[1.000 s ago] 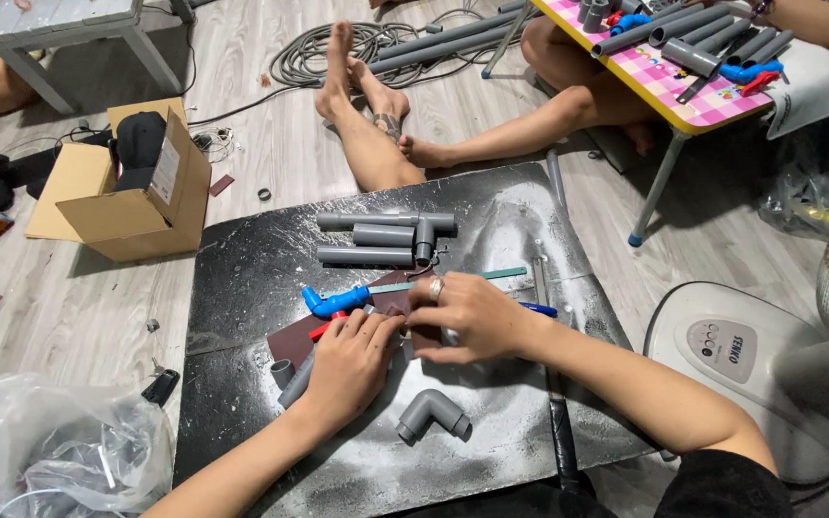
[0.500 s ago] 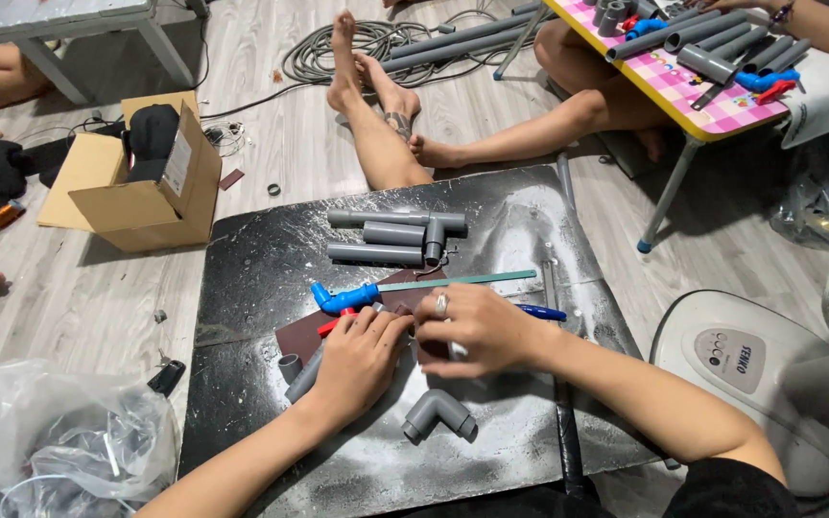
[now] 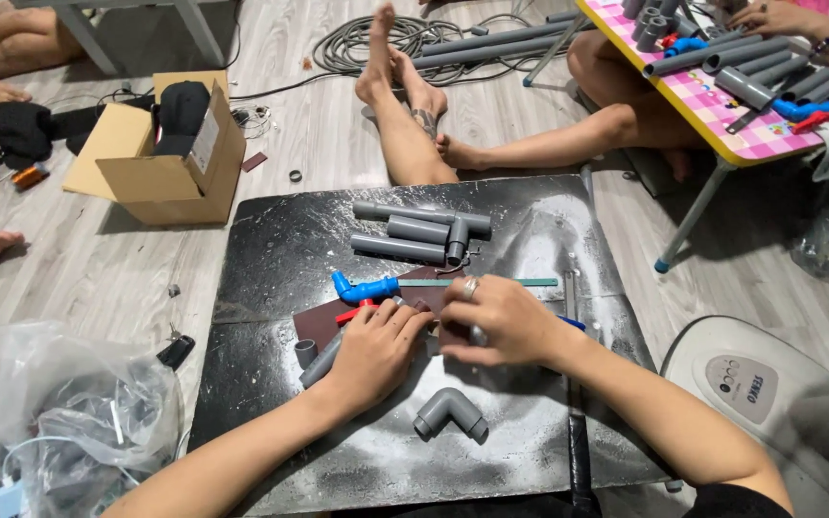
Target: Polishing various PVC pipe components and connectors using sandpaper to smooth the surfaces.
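My left hand (image 3: 376,350) grips a short grey pipe (image 3: 317,363) that slants down to the left on the black mat (image 3: 271,259). My right hand (image 3: 496,317), with a ring on one finger, is closed over the pipe's other end with a piece of brown sandpaper (image 3: 451,333) in its fingers. The two hands touch. A larger brown sandpaper sheet (image 3: 323,321) lies under them. Just beyond the hands lie a blue pipe fitting (image 3: 362,288) with a red handle and a green ruler (image 3: 501,282). A grey elbow fitting (image 3: 448,412) lies near my forearms.
Grey pipes and a tee (image 3: 414,230) lie at the mat's far side, a small grey coupling (image 3: 305,351) at the left. A cardboard box (image 3: 160,168) stands far left, a plastic bag (image 3: 59,412) near left. Other people's legs (image 3: 405,125) and a pink low table (image 3: 722,96) with pipes are beyond; a white appliance (image 3: 750,384) sits right.
Both hands stay on the pipe at almost the same spot on the mat. My view has shifted slightly, nothing else has moved.
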